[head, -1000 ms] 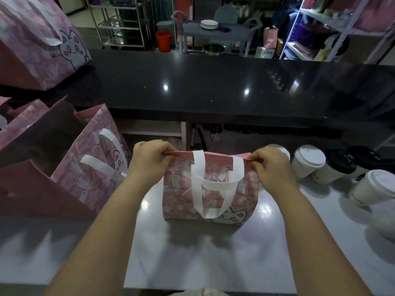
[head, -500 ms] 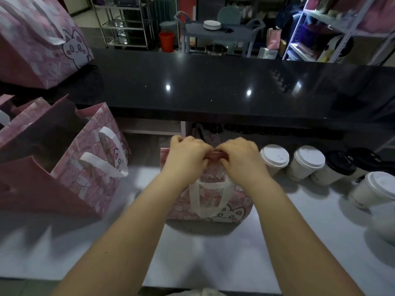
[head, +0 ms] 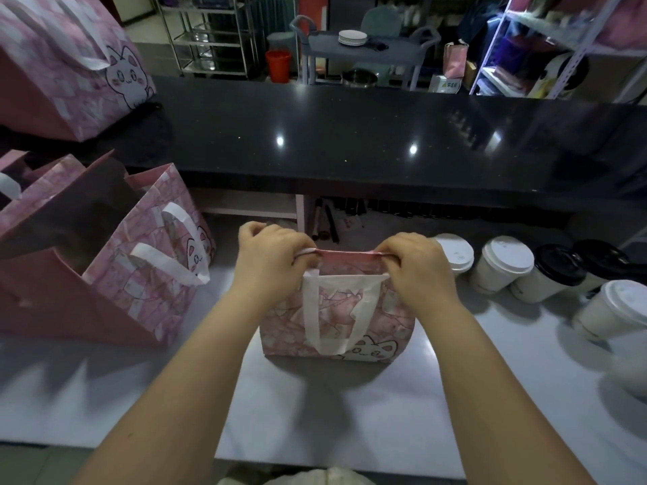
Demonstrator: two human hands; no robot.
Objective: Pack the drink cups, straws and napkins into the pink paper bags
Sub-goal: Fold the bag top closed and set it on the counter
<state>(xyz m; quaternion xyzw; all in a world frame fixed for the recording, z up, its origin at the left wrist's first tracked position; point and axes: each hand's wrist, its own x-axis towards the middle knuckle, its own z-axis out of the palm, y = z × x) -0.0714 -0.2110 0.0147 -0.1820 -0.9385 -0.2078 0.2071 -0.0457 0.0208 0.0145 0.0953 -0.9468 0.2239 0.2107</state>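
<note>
White counter [head: 350, 414], black bar top [head: 350, 134]; shelving [head: 210, 33] behind.

Pink cat-print bag [head: 350, 309]; white handles [head: 311, 309]

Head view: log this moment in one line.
left hand, right hand: pinching rim | pink bag: upright, top closed | cups: outside, right

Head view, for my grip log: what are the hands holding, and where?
Left hand and right hand both pinch the middle pink bag by its top edge.
</note>
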